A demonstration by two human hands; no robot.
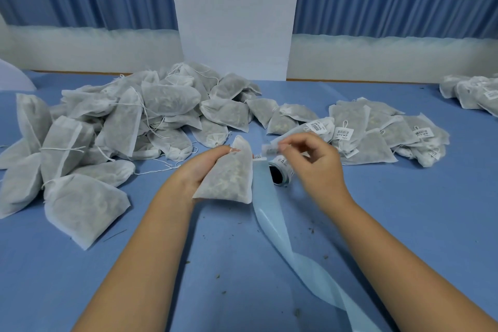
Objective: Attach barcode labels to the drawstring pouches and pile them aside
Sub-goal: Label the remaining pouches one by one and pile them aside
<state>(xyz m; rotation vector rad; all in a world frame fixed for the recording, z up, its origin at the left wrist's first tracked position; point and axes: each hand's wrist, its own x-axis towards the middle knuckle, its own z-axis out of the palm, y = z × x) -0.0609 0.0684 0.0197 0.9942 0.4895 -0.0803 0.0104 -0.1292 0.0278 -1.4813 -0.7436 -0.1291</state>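
Labelling of a single pouch is judged to be the step in hand. The pouch (229, 178) is held off the tabletop (404, 210) near its middle, gripped from its left side by the left hand (194, 167), with its narrow end toward the far edge. A barcode label (269, 149), blurred, is pinched between thumb and forefinger of the right hand (318, 162), just right of the pouch's far end and seemingly not yet touching it.

The label roll (281, 170) lies just beneath, and its bare backing strip (272, 213) trails off toward the near edge.

For a clean result, the fabric should be drawn flat over the lumpy filling before contact is made. The label is best set near the drawstring end, as is seen on the labelled pouches (377, 132) toward the right edge. One edge should be laid down first and the rest smoothed on, so that creases are avoided. The sticky face should be kept clear of the backing strip and of loose strings.

The unlabelled heap (121, 129) sits toward the far left corner, and a further labelled pile (474, 91) at the far right corner.
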